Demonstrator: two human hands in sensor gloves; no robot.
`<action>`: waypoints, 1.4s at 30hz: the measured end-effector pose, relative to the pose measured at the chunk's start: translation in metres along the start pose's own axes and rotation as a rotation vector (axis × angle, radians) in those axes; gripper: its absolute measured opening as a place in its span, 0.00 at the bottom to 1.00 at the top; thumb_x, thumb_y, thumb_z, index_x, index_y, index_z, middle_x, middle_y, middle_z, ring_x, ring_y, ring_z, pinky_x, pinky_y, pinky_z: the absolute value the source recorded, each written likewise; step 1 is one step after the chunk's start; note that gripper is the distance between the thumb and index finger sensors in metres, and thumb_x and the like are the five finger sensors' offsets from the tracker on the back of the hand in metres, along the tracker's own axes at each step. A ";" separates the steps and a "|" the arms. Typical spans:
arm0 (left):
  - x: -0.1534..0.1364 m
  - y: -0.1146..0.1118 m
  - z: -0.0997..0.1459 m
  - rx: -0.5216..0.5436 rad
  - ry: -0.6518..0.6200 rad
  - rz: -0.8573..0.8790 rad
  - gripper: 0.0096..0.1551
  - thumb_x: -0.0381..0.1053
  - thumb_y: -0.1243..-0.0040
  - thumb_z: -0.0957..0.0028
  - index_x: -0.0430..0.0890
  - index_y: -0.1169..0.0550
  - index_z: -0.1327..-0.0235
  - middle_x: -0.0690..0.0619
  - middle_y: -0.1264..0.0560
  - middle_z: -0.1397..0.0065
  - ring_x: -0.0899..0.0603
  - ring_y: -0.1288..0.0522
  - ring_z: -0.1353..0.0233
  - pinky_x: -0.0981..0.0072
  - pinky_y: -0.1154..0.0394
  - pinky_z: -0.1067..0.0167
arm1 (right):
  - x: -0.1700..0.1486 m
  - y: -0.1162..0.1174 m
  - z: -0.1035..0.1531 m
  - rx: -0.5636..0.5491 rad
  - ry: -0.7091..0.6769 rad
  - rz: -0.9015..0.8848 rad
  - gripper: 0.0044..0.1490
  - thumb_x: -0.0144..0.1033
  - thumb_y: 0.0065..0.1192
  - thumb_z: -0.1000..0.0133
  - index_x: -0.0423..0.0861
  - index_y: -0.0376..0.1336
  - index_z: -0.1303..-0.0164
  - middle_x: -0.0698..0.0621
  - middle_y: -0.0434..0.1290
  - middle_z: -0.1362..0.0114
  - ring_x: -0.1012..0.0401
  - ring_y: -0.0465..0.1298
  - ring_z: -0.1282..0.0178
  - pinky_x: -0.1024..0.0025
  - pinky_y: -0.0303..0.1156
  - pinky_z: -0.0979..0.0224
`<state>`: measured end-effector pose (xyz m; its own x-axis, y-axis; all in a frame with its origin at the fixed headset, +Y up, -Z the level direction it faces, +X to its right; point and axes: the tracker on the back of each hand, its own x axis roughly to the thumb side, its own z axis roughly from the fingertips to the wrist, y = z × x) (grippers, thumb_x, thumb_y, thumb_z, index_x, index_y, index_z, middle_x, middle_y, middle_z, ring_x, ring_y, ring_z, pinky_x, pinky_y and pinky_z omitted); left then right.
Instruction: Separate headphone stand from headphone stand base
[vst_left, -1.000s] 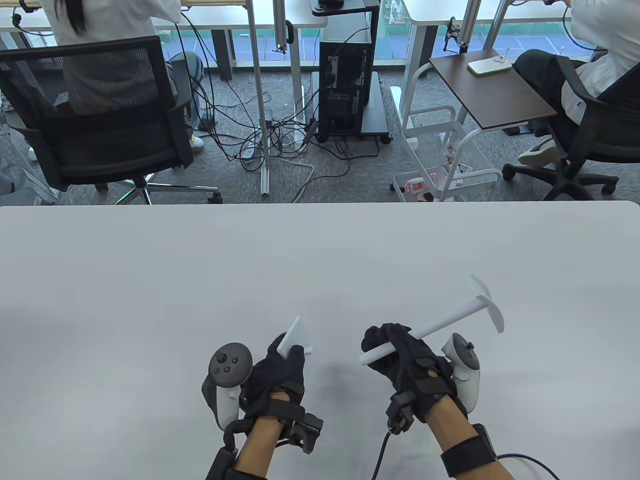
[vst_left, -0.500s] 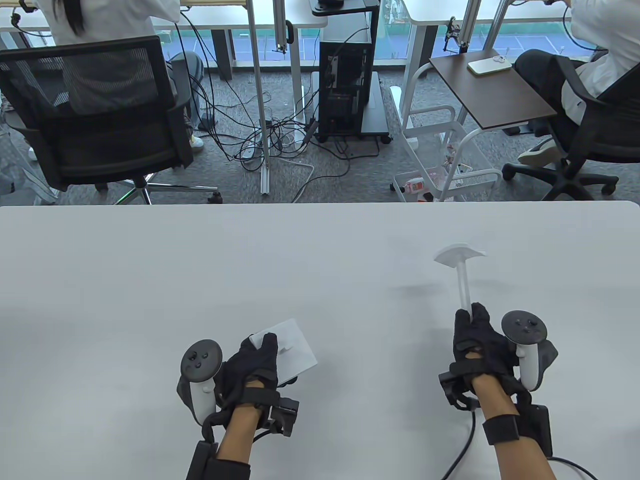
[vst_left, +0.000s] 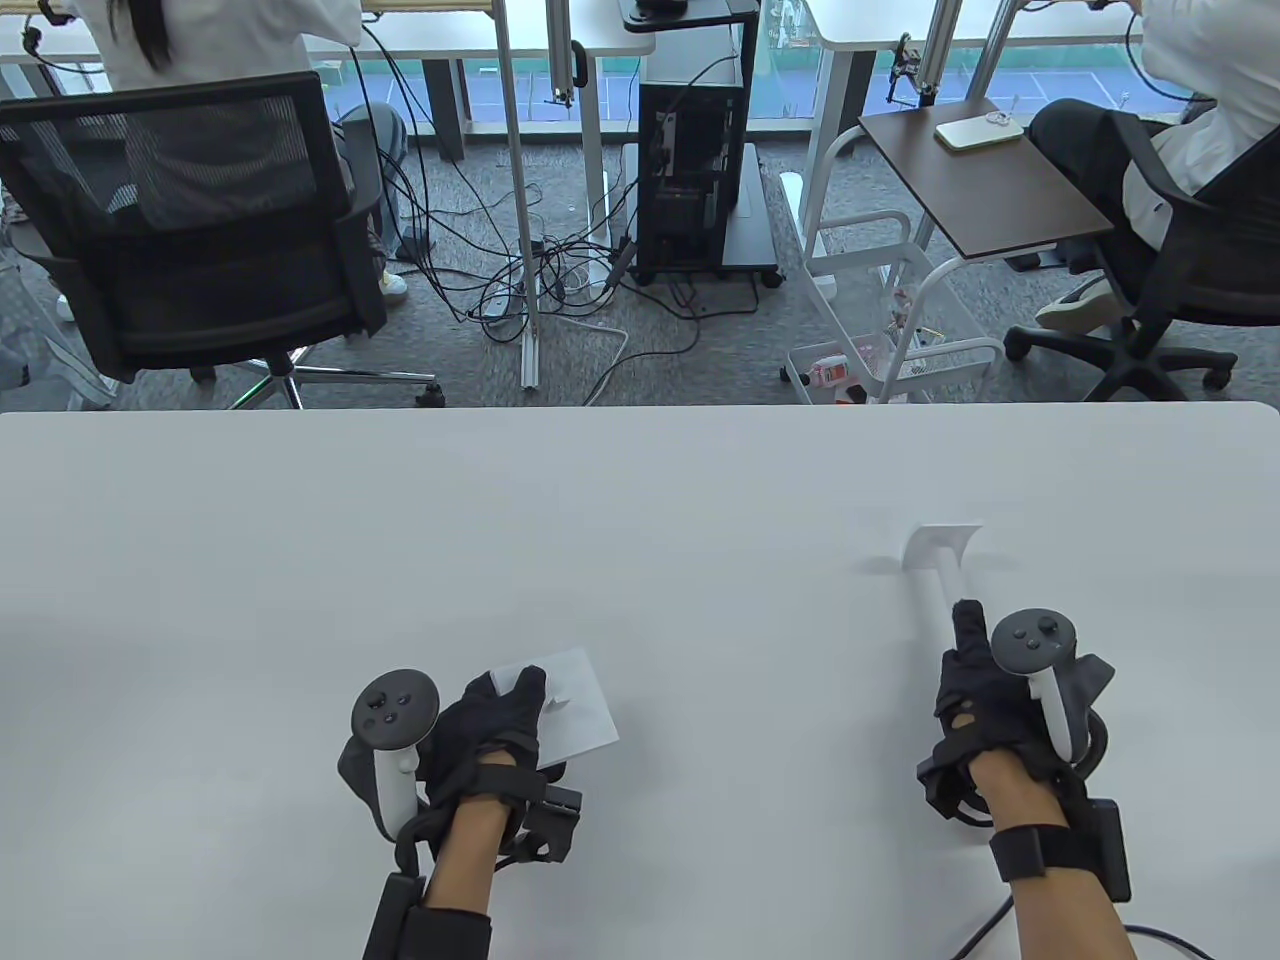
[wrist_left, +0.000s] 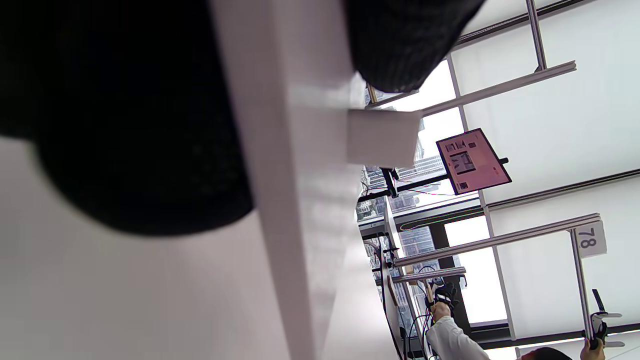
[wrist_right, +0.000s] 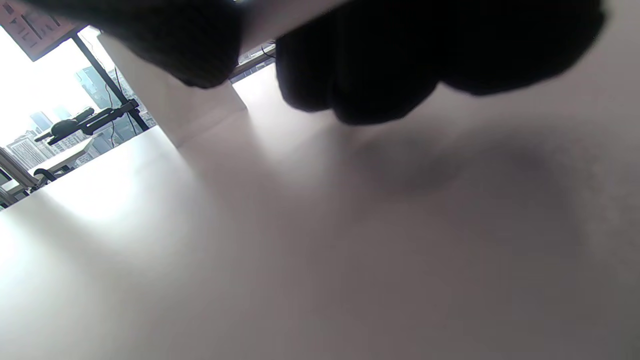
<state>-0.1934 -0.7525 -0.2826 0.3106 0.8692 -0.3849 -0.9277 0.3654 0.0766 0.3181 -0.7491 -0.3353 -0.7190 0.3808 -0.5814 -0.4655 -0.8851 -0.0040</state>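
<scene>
While apart from each other on the white table (vst_left: 640, 500), both pieces held, one per hand. Left hand (vst_left: 495, 735) near the front edge, grip closed over the near-left corner of the headphone stand base (vst_left: 570, 705), fingers (vst_left: 528, 690) laid across the top of the flat white plate. In the left wrist view, plate seen edge-on between dark glove fabric on either side, a short square stub jutting from its face. Right hand (vst_left: 985, 690) well off to the right, grip wrapped around the lower end of the headphone stand (vst_left: 940, 570), one finger (vst_left: 968, 625) stretched along the pole. Pole pointing away, its wide head at the far end; cannot tell whether touching the table. Right wrist view mostly blurred glove and tabletop.
</scene>
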 end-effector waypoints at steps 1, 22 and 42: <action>-0.001 0.001 0.000 0.006 0.006 -0.001 0.33 0.62 0.37 0.57 0.39 0.23 0.49 0.48 0.14 0.64 0.46 0.09 0.80 0.57 0.13 0.71 | 0.001 0.001 -0.001 -0.003 0.002 0.013 0.33 0.43 0.63 0.49 0.76 0.54 0.38 0.39 0.69 0.36 0.49 0.75 0.54 0.51 0.75 0.53; -0.010 0.013 -0.001 0.013 0.064 0.036 0.33 0.62 0.37 0.57 0.39 0.22 0.50 0.48 0.14 0.65 0.47 0.09 0.80 0.57 0.13 0.71 | 0.006 -0.005 0.012 0.167 0.044 0.132 0.49 0.59 0.63 0.53 0.77 0.35 0.34 0.49 0.34 0.18 0.48 0.47 0.24 0.46 0.48 0.26; -0.021 0.031 -0.008 0.081 0.135 -0.082 0.30 0.63 0.38 0.57 0.42 0.20 0.52 0.48 0.13 0.64 0.46 0.10 0.79 0.56 0.13 0.69 | 0.117 0.056 0.106 0.137 -0.493 0.384 0.69 0.78 0.63 0.64 0.70 0.22 0.36 0.61 0.20 0.20 0.59 0.19 0.17 0.37 0.25 0.21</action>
<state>-0.2300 -0.7622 -0.2791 0.3491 0.7847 -0.5122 -0.8788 0.4639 0.1118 0.1531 -0.7256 -0.3175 -0.9855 0.1506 -0.0778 -0.1657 -0.9530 0.2537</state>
